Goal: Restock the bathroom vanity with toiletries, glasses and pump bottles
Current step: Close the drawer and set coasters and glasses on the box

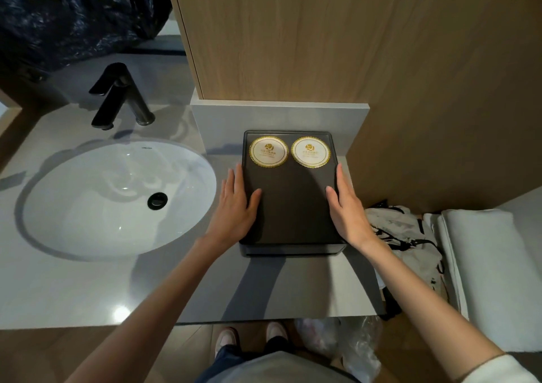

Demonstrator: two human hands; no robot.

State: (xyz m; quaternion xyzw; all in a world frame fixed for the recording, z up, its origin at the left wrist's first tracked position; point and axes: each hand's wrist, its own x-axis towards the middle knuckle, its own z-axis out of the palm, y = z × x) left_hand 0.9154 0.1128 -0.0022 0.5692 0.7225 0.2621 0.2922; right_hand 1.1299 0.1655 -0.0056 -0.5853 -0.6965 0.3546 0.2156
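Flanks one dark tray (291, 206) on the grey desk (88, 288), right of one white sink (88, 206), with two hands: left hand (234, 206) flat on its left edge, right hand (349, 215) on its right edge, fingers straight and released, grasping nothing. Shows two gold-rimmed discs (268, 151) side by side at the tray's far end, one black tap (123, 98) far left.
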